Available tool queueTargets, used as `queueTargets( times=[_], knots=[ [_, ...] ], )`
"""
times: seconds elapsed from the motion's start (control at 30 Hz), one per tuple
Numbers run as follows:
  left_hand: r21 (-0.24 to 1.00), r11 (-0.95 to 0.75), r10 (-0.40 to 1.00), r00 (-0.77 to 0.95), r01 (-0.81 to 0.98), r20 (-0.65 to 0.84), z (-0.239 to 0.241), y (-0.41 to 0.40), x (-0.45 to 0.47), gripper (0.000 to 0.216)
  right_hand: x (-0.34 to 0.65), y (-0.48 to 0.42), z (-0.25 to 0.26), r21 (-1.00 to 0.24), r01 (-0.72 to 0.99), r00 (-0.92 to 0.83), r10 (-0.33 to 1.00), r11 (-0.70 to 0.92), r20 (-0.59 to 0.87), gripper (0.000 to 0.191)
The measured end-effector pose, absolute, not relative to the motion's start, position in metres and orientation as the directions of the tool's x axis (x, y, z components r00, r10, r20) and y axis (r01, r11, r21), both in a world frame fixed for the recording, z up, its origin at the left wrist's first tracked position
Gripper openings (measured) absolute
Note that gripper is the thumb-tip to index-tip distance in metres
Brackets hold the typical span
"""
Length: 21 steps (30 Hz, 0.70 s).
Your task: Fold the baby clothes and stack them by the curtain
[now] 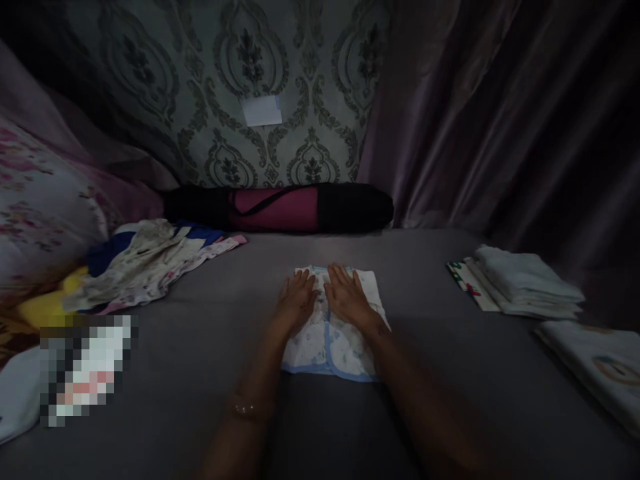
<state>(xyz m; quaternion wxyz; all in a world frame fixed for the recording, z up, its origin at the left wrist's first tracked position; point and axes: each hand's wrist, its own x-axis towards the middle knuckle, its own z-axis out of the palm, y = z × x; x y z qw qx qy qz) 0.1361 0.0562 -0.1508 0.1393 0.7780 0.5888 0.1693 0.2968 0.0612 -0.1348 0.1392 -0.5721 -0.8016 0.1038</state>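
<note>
A small white baby shirt (307, 343) with pale prints and blue edging lies spread on the grey sheet, in the middle of the head view. My left hand (299, 299) rests flat on its upper left part, fingers stretched out. On its upper right part lies my right hand (346, 295), palm down and fingers extended. Neither hand grips the cloth. My palms and forearms cover parts of the shirt.
At the right are a stack of folded white cloths (530, 280) and another folded cloth (600, 363). Crumpled clothes (150, 260) lie at the left, near a floral pillow (45, 207). A black and pink long bag (280, 208) lies along the wall.
</note>
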Motion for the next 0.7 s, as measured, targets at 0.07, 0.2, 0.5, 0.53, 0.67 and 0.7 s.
queueTargets(
  times=[0.07, 0.2, 0.5, 0.53, 0.67, 0.7],
  knots=[
    [0.422, -0.272, 0.962, 0.25, 0.865, 0.108, -0.148, 0.056, 0.135, 0.048, 0.299, 0.06, -0.134, -0.326, 0.923, -0.194, 0.979, 0.204, 0.063, 0.06],
    [0.433, -0.224, 0.968, 0.251, 0.873, -0.006, -0.155, 0.056, 0.133, 0.05, 0.299, 0.058, -0.143, -0.296, 0.954, -0.084, 0.993, 0.057, -0.08, 0.063],
    [0.626, -0.206, 0.972, 0.234, 0.752, 0.038, -0.153, 0.057, 0.113, 0.049, 0.314, 0.06, -0.124, -0.386, 0.922, -0.096, 0.984, 0.03, -0.153, 0.066],
    [0.667, -0.204, 0.974, 0.217, 0.716, 0.065, -0.147, 0.057, 0.107, 0.047, 0.32, 0.061, -0.121, -0.396, 0.918, -0.074, 0.99, 0.019, -0.124, 0.066],
    [0.706, -0.076, 0.996, 0.091, 0.704, 0.017, -0.118, 0.051, 0.082, 0.036, 0.339, 0.066, -0.126, -0.35, 0.935, 0.029, 0.995, -0.062, -0.099, 0.068],
    [0.679, -0.035, 0.994, 0.094, 0.733, -0.05, -0.111, 0.049, 0.078, 0.033, 0.341, 0.067, -0.131, -0.322, 0.943, 0.046, 0.99, -0.087, -0.132, 0.069]
  ],
)
